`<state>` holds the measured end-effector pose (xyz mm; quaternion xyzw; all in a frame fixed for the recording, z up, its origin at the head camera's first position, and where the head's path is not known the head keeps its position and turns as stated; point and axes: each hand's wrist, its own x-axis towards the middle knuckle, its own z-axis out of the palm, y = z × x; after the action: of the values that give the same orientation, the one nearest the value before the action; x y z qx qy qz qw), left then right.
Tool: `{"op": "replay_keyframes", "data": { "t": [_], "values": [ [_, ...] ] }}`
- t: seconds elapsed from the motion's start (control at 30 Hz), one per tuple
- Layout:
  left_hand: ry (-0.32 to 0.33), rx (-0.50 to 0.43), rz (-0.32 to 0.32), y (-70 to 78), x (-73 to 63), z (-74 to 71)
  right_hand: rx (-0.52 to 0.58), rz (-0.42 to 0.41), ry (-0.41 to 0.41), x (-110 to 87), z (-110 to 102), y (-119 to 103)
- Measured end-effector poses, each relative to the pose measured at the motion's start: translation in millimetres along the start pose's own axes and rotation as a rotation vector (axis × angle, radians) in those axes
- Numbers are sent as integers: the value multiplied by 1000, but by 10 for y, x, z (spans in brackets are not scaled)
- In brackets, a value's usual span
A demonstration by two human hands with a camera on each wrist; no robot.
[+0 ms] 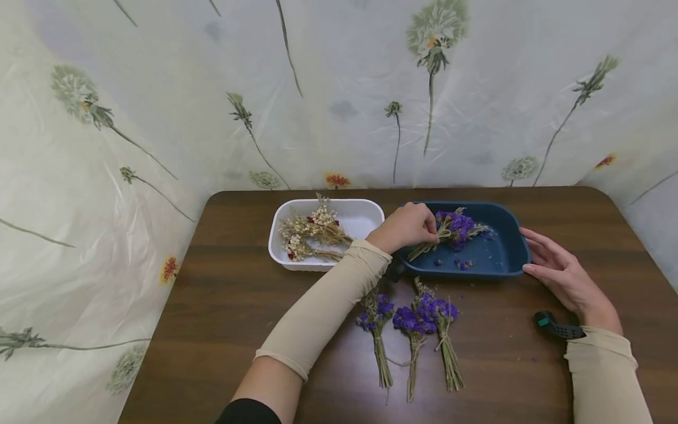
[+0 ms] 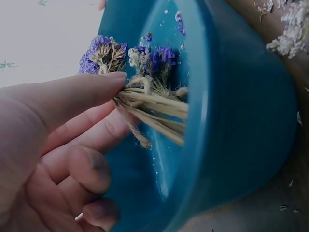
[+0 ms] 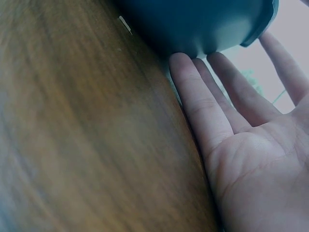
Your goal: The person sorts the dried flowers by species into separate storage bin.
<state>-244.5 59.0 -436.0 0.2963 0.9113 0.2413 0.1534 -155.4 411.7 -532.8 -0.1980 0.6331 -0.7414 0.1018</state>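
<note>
Between thumb and fingers, my left hand [image 1: 410, 227] pinches a bunch of dried purple flowers [image 1: 459, 227] by its twine-tied stems. The left wrist view shows the thumb on the twine tie [image 2: 142, 83], with the stems pointing toward the tray's rim. This bunch is at the left part of a dark blue tray [image 1: 511, 271], within its walls. At the tray's right end, my right hand [image 1: 564, 274] touches the outer wall with outstretched fingers [image 3: 200, 104]. Small fallen purple petals [image 1: 463, 265] dot the tray floor.
Three tied purple bunches, left [image 1: 378, 335], middle [image 1: 412, 335] and right [image 1: 445, 335], lie on the wooden table [image 1: 212, 330] in front of the tray. To the left stands a white tray [image 1: 365, 212] with cream dried flowers [image 1: 312, 232]. A flower-patterned sheet [image 1: 339, 118] hangs behind.
</note>
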Motion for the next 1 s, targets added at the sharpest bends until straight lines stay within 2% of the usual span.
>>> {"op": "replay_keyframes", "data": {
  "t": [0.3, 0.67, 0.8, 1.0],
  "values": [
    [-73, 47, -29, 23, 43, 66, -31, 28, 33, -10, 24, 45],
    [-156, 51, -98, 74, 113, 75, -36, 42, 52, -14, 15, 23],
    [-161, 40, -98, 80, 111, 60, -45, 54, 66, -12, 23, 6],
    [-111, 33, -49, 38, 107, 19, -66, 70, 86, -10, 30, -18]
  ]
}}
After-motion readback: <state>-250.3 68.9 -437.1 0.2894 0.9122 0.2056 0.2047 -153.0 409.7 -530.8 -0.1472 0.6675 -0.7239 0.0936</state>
